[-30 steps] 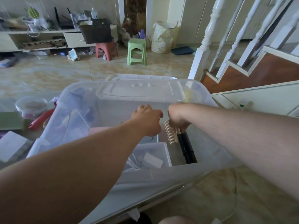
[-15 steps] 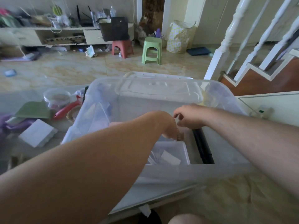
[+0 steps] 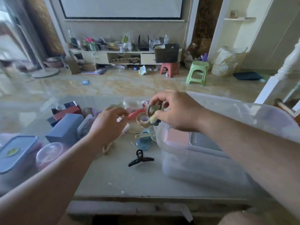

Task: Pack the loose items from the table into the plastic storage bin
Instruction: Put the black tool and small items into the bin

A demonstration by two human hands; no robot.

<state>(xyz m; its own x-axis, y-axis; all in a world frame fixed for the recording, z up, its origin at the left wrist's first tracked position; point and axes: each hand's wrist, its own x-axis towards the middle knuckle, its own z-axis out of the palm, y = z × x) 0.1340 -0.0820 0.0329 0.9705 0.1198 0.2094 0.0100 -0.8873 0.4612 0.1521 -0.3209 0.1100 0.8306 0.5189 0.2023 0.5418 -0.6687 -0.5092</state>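
Observation:
The clear plastic storage bin [image 3: 203,166] stands on the right of the table, with a pink box [image 3: 178,137] and a lidded clear container [image 3: 204,142] inside it. My right hand [image 3: 177,111] is just left of the bin, its forefinger and thumb curled round a small black clip [image 3: 153,108] above a tape roll [image 3: 143,120]. Further left, my left hand [image 3: 108,124] has curled fingers that pinch a thin pale stick [image 3: 121,117] beside a red handled tool [image 3: 135,113]. A black hair claw [image 3: 140,158] lies loose on the table in front.
A blue box [image 3: 66,129], a blue-lidded container [image 3: 14,151], a round pink tub [image 3: 48,155] and dark boxes [image 3: 68,110] crowd the table's left. A blue round lid [image 3: 143,142] lies near the bin. A beige claw [image 3: 107,148] pokes out under my left wrist.
The view has swung left from the bin to the table. Both hands have come out of the bin to the loose items. The beige claw clip has left my right hand.

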